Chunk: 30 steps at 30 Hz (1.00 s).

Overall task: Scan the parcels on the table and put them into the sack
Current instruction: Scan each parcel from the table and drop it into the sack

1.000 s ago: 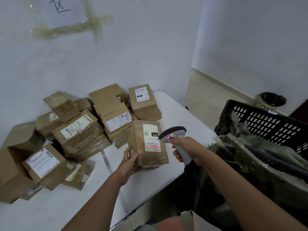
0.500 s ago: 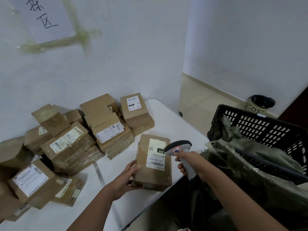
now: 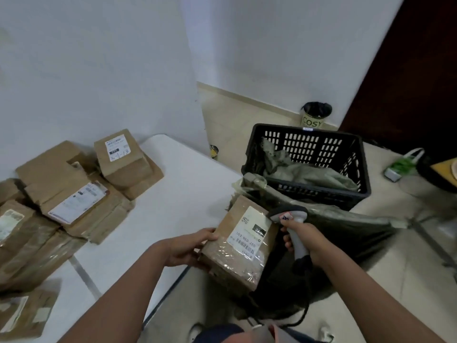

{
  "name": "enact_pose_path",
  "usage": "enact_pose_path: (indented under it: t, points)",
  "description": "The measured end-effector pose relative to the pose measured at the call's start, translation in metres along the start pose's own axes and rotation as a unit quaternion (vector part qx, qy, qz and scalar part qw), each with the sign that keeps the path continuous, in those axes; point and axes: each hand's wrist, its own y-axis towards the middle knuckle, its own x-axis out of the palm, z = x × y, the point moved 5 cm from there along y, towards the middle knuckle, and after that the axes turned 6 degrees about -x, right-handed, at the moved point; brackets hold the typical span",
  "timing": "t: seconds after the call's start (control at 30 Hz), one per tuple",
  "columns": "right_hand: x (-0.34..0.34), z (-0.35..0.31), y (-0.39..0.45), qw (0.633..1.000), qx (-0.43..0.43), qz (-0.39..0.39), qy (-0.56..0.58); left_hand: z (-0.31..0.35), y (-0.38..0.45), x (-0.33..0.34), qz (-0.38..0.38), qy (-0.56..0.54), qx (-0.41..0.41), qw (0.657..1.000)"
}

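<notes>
My left hand [image 3: 188, 246] grips a brown cardboard parcel [image 3: 235, 253] with a white label by its left side. The parcel hangs past the right edge of the white table [image 3: 178, 194], over the dark mouth of the grey-green sack [image 3: 346, 226]. My right hand [image 3: 304, 241] grips the handle of a grey barcode scanner [image 3: 289, 216], whose head sits right beside the parcel's label. A pile of brown parcels [image 3: 64, 194] lies on the left part of the table.
A black plastic crate [image 3: 321, 147] holding crumpled sacks stands behind the open sack. A small bin [image 3: 315, 117] marked COSY stands by the far wall. A green bag [image 3: 400, 165] lies on the floor at right. The scanner's cable hangs down near my legs.
The parcel has gone from the table to the right, off its edge and over the sack. The scanner hand moved along beside it. My view turned right.
</notes>
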Motion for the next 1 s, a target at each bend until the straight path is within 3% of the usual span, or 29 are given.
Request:
enact_pose_path:
  t: [0.1,0.33,0.6,0.77,1.0]
  points:
    - [-0.044,0.02,0.004,0.999,0.015,0.037,0.012,-0.011,0.029,0.034,-0.037,-0.015,-0.044,0.998]
    - [-0.108,0.059,0.014,0.994,0.056,0.098,-0.002,-0.029,0.072,0.104,0.018,-0.033,-0.148,0.988]
    - [-0.133,0.085,0.033,0.991,0.083,0.105,-0.031,-0.028,0.147,0.136,0.121,-0.145,-0.176,0.966]
    - [-0.136,0.084,0.041,0.99,0.079,0.102,-0.053,-0.034,0.16,0.113,0.225,-0.315,-0.161,0.908]
    - [-0.134,0.083,0.045,0.99,0.075,0.09,-0.081,-0.033,0.15,0.104,0.273,-0.485,-0.113,0.824]
